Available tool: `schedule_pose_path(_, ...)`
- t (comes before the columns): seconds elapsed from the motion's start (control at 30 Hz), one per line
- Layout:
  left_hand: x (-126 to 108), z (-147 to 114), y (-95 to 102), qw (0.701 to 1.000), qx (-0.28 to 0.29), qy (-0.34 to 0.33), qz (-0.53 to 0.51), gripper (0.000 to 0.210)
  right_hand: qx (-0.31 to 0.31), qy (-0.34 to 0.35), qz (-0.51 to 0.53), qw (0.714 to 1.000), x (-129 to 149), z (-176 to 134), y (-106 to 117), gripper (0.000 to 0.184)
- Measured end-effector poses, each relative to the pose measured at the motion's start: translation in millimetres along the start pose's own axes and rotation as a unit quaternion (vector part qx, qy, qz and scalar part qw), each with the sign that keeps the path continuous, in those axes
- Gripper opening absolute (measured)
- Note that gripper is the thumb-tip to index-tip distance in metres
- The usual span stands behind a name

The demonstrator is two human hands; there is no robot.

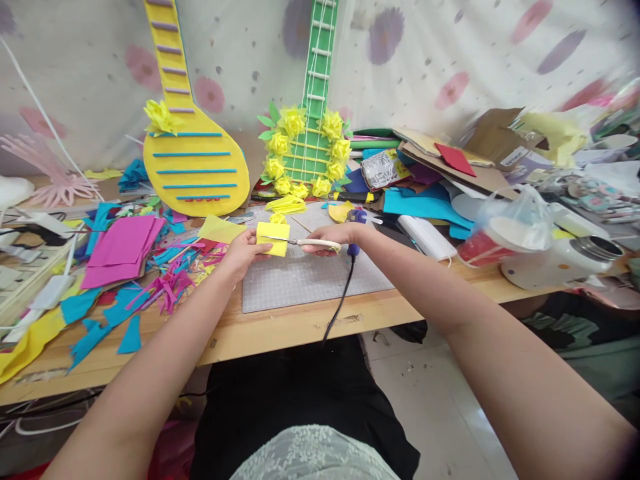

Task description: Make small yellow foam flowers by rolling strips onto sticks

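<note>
My left hand (244, 253) pinches the left edge of a small yellow paper piece (273, 230), held above the cutting mat (310, 287). Scissors with cream handles (327, 245) are gripped in my right hand (333, 235), and their blades lie across the yellow piece from the right. Just beyond my hands, more yellow paper strips (286, 205) rest on the table. A blue-handled tool (353, 249) with a black cord lies close to my right wrist.
A yellow paper instrument (197, 170) and a green one (314, 133) with yellow flowers lean at the back. Magenta sheets (123, 253) and blue scraps (131, 337) cover the left. At right stand a bagged red cup (485, 240), a white bottle (555, 263) and a white power bank (427, 238).
</note>
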State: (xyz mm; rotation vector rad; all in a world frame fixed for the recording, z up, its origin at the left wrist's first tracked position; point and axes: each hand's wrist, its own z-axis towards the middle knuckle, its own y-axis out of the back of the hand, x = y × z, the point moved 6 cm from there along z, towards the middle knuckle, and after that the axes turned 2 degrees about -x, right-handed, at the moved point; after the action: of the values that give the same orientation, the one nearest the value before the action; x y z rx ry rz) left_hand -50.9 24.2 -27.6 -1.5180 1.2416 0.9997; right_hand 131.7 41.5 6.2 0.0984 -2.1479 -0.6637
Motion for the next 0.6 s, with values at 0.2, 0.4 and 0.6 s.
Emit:
schedule_pose_path(0.2, -2, -3, -3.0, 1.000, -0.003, 0.004, 0.001, 0.056, -0.008, -0.002, 0.014, 1.000, -1, 1, 0, 0.052)
schedule_pose_path(0.4, -5, -6, -5.1, 1.000, -0.014, 0.010, -0.002, 0.055, -0.019, 0.000, 0.027, 0.999, -7, 4, 1, 0.052)
schedule_pose_path(0.6, -5, -6, -5.3, 1.000, -0.019, 0.014, -0.001, 0.051, -0.023, -0.004, 0.021, 1.000, -10, 5, 2, 0.052)
